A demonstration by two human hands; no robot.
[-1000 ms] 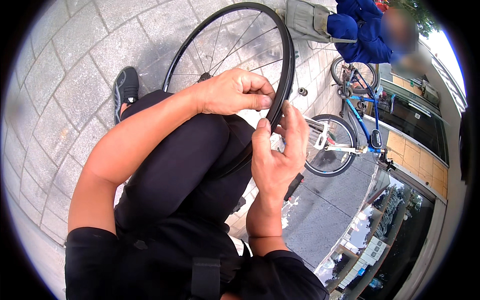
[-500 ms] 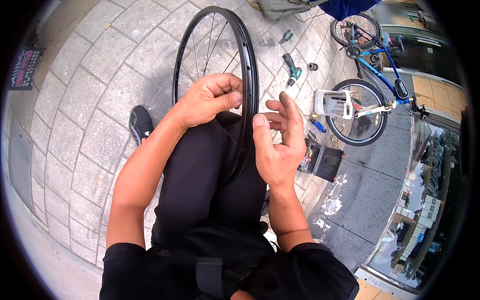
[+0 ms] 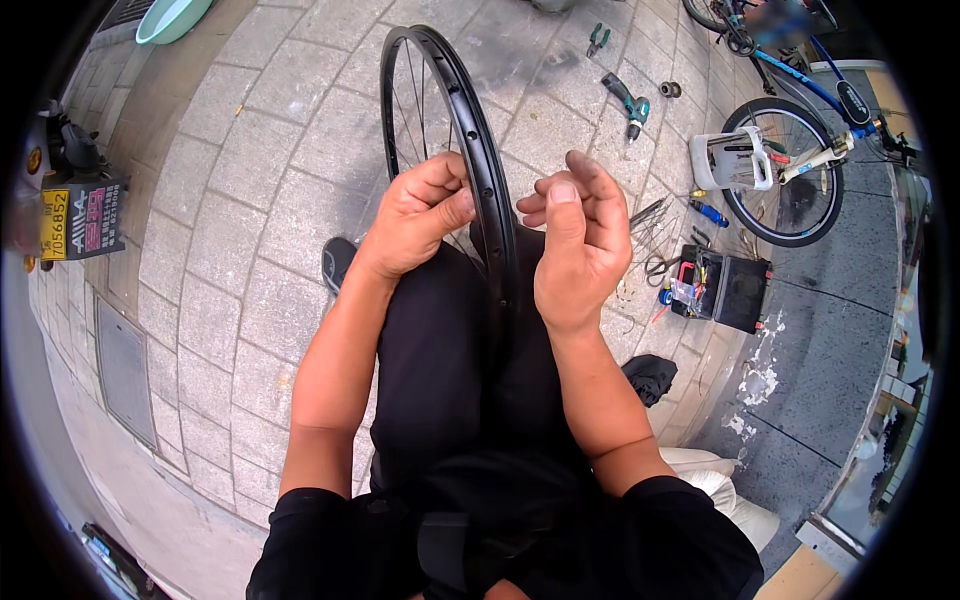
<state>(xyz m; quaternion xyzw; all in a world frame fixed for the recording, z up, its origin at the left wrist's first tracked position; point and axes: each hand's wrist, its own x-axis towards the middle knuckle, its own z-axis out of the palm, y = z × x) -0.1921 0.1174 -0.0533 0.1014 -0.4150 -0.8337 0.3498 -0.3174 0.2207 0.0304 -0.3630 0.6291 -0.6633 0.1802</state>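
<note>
A black bicycle wheel rim (image 3: 487, 195) with thin dark spokes stands upright between my thighs, its holed outer face turned toward me and to the right. My left hand (image 3: 412, 225) is closed at the rim's left side, its thumb and bent fingers together against the edge among the spokes. What exactly the fingertips pinch is hidden. To the right of the rim, a short gap away, my right hand (image 3: 583, 250) is raised with the thumb up and the fingers loosely bent and apart. I see nothing held in it. Its fingertips look dirty.
Right of me on the paving lie a cordless drill (image 3: 628, 104), pliers (image 3: 598, 40), a black toolbox (image 3: 738, 290) and scissors (image 3: 660, 267). A cut white jug (image 3: 732, 160) stands by a blue bicycle (image 3: 790, 75). Someone's light trousers (image 3: 725, 490) show behind my right elbow.
The view has swung left, shifting everything rightward and bringing in a parked vehicle's rear and a green basin. My left hand stays at the rim; my right thumb has moved up nearer the fingers.
</note>
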